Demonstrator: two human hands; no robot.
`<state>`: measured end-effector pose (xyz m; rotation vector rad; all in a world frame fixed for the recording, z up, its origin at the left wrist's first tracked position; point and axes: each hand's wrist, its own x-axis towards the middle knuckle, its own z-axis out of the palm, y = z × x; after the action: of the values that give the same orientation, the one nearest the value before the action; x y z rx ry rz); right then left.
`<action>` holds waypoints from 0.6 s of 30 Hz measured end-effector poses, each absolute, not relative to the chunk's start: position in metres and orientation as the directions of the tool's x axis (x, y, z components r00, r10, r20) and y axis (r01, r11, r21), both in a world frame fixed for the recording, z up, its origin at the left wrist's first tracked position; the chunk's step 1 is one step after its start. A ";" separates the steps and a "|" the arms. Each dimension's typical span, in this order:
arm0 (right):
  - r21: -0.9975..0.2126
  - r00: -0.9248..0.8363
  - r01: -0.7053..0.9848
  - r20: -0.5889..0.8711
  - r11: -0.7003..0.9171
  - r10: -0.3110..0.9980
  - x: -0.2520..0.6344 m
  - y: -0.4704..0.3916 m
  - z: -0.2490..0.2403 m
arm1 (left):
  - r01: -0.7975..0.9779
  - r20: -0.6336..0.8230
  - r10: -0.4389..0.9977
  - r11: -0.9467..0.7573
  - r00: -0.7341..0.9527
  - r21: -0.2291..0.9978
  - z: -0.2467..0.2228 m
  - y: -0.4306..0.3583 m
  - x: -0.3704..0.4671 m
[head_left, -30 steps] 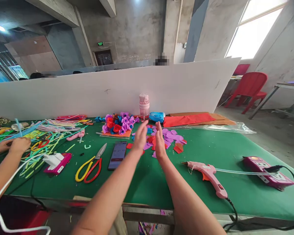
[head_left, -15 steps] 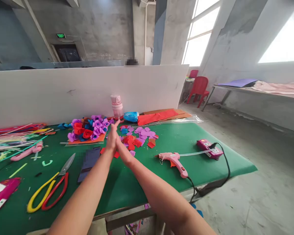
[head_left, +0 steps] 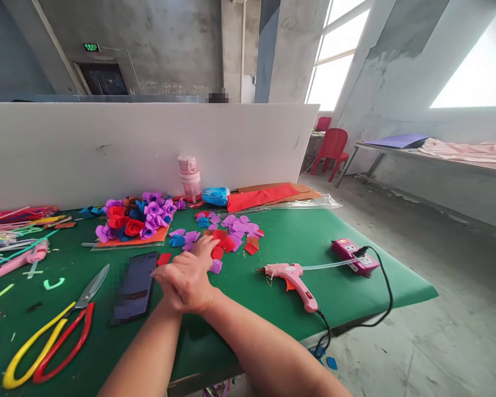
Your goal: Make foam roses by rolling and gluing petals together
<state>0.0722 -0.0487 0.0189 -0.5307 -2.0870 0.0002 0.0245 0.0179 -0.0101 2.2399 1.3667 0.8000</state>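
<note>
Both forearms enter from the near edge and converge above the green table (head_left: pixel 297 231). The right hand (head_left: pixel 190 282) lies across the left hand (head_left: pixel 206 247), its fingers bent over and gripping it. The visible left fingers extend, released, toward the far side (the palm is hidden). Loose paper petals (head_left: pixel 240 225) lie just beyond the hands; the phone (head_left: pixel 135 289) lies just left. Scissors (head_left: pixel 62 325) lie farther left; a pink glue gun (head_left: pixel 293 278) rests to the right.
</note>
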 end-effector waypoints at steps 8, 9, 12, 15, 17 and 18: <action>-0.189 -0.467 0.311 0.823 0.932 0.323 0.062 -0.060 0.018 | 0.816 0.477 0.874 -0.344 0.097 0.464 0.013 0.018 0.002; -0.194 -0.457 0.309 0.828 0.931 0.324 0.063 -0.060 0.018 | 0.827 0.487 0.873 -0.294 0.028 0.479 0.017 0.019 -0.005; -0.194 -0.464 0.322 0.821 0.927 0.333 0.067 -0.056 0.022 | 0.765 0.512 0.851 -0.405 0.115 0.501 0.018 0.019 -0.007; -0.192 -0.522 0.372 0.766 0.908 0.376 0.069 -0.053 0.032 | 0.711 0.426 0.804 -0.578 0.414 0.400 0.009 0.010 0.020; -0.200 -0.541 0.407 0.733 0.891 0.412 0.073 -0.059 0.039 | 0.732 0.281 0.796 -0.604 0.536 0.316 0.000 0.003 0.042; -0.196 -0.553 0.408 0.724 0.892 0.412 0.076 -0.066 0.040 | 0.729 0.189 0.784 -0.620 0.592 0.289 -0.003 0.000 0.050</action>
<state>0.0765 -0.0659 0.0399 -0.5859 -2.2170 0.0065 0.0497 0.0003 -0.0033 2.6380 1.2666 0.4462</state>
